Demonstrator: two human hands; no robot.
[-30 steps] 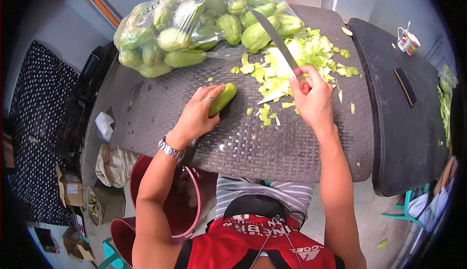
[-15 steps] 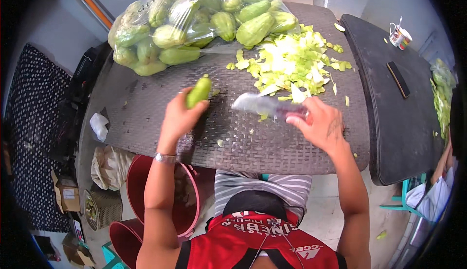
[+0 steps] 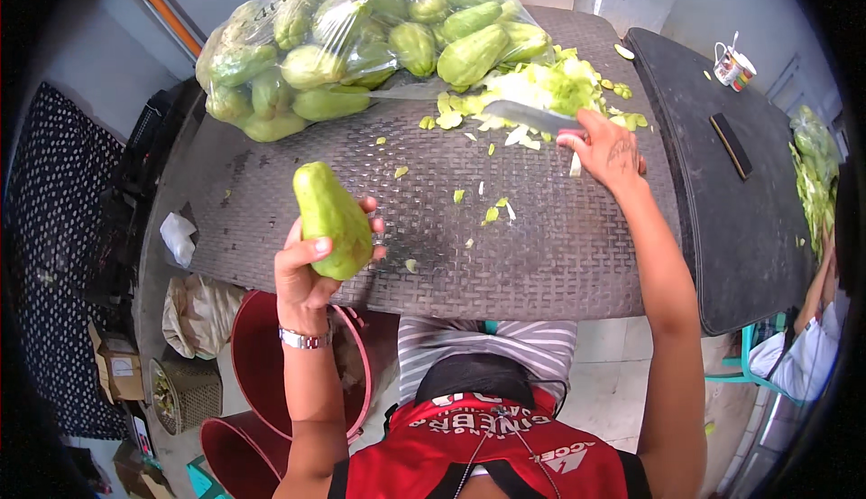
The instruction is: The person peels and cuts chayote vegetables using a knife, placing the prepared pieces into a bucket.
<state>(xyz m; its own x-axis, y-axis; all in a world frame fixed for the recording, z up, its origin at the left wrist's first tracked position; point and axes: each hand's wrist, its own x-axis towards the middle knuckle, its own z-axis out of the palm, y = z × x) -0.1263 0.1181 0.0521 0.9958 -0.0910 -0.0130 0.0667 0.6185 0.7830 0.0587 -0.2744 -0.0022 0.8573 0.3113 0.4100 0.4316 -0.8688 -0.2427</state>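
Held up over the table's near left edge is a whole green chayote (image 3: 331, 219); my left hand (image 3: 302, 269) is closed around it, thumb in front and fingertips showing on its right side. My right hand (image 3: 613, 149) grips a kitchen knife (image 3: 532, 117) by its red handle. The blade points left and lies against the near side of a pile of pale green chayote slices (image 3: 564, 84). Behind, a large clear plastic bag (image 3: 338, 48) full of whole chayotes rests on the brown woven-pattern table (image 3: 433, 264).
Red bins (image 3: 257, 346) stand below the table's left edge, near a wicker basket (image 3: 185, 397). On the right, a black table (image 3: 695, 201) carries a mug (image 3: 732, 68), a dark flat bar (image 3: 729, 145) and bagged greens (image 3: 816, 152). Another person's arm (image 3: 819, 282) shows at the far right.
My left hand has come nearer and lower left, with the chayote turned more upright. The knife has moved away from me onto the slices, and stray pieces near the table's middle have been swept toward the pile.
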